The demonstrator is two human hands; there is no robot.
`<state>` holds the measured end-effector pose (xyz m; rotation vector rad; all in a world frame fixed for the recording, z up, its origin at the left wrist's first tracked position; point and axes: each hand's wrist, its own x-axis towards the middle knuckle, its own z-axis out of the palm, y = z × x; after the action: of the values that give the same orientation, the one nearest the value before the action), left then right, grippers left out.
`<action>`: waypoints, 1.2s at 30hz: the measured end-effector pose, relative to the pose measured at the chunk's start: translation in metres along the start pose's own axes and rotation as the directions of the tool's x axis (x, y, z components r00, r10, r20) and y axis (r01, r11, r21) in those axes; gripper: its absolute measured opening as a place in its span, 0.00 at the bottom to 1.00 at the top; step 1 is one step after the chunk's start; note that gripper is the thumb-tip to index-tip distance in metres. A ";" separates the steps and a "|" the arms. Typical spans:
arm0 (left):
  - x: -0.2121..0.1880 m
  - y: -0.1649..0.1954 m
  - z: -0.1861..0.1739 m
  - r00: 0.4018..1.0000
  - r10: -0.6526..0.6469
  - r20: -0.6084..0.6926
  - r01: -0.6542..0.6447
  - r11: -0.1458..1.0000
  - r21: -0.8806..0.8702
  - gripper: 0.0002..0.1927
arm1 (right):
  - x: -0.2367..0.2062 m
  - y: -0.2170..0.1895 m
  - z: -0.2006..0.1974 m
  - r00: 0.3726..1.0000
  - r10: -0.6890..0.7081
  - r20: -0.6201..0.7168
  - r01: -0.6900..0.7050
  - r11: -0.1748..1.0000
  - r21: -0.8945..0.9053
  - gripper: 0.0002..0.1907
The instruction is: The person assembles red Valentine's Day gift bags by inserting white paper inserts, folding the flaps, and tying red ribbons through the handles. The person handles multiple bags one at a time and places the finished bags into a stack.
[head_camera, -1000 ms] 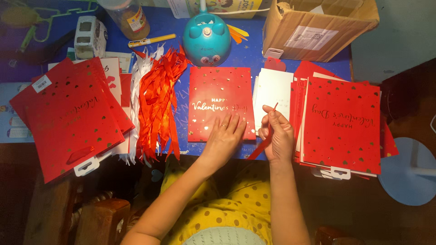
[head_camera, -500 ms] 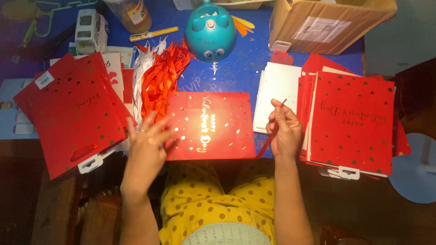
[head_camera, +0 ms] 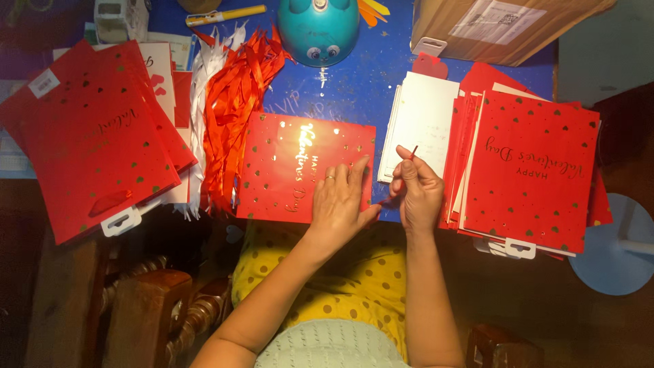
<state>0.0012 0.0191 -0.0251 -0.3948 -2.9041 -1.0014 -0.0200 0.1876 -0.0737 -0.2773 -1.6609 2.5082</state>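
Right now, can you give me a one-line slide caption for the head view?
Left hand presses a flat red gift bag on the blue table while the right hand pinches a thin red ribbon.

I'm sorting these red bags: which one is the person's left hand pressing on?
The single red bag in the middle, lying alone on the blue table under the left hand; the others sit in stacks at either side.

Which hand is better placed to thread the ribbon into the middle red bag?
Right. The right hand already pinches the red ribbon beside the bag; the left hand lies flat on it, steadying.
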 end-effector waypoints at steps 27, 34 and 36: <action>-0.004 -0.093 0.016 0.927 -0.283 0.246 0.356 0.460 -0.813 0.21 | -0.001 0.015 0.059 0.943 -0.048 0.331 0.297 0.573 -0.764 0.05; -0.004 -0.101 0.020 0.909 -0.245 0.337 0.400 0.288 -0.870 0.18 | -0.002 0.022 0.052 0.945 -0.044 0.324 0.288 0.581 -0.761 0.05; 0.000 -0.103 0.018 0.887 -0.259 0.383 0.448 0.273 -0.851 0.18 | -0.004 0.022 0.049 0.948 -0.031 0.315 0.267 0.611 -0.745 0.05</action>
<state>-0.0242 -0.0475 -0.1012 0.2468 -2.1534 -2.8168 -0.0268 0.1342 -0.0754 0.1628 -2.6918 1.5789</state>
